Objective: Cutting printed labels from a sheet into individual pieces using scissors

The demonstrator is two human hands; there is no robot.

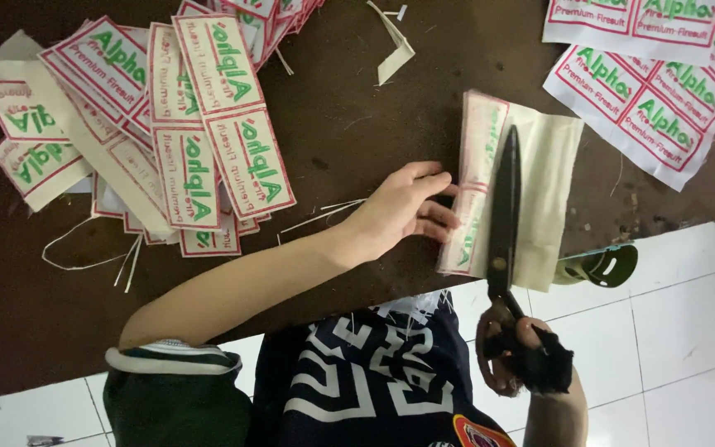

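scissors [504, 207] cutting a folded label strip [511, 186]
limp, light cloth; left hand [403, 211] flat, pinning its edge; right hand [527, 352] gripping the handles.

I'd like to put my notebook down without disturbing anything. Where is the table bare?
The brown table is bare between the pile of cut labels and the folded label strip under the scissors, above the left hand. Another bare patch lies bottom left, below the loose threads. The uncut label sheet crowds the upper right.
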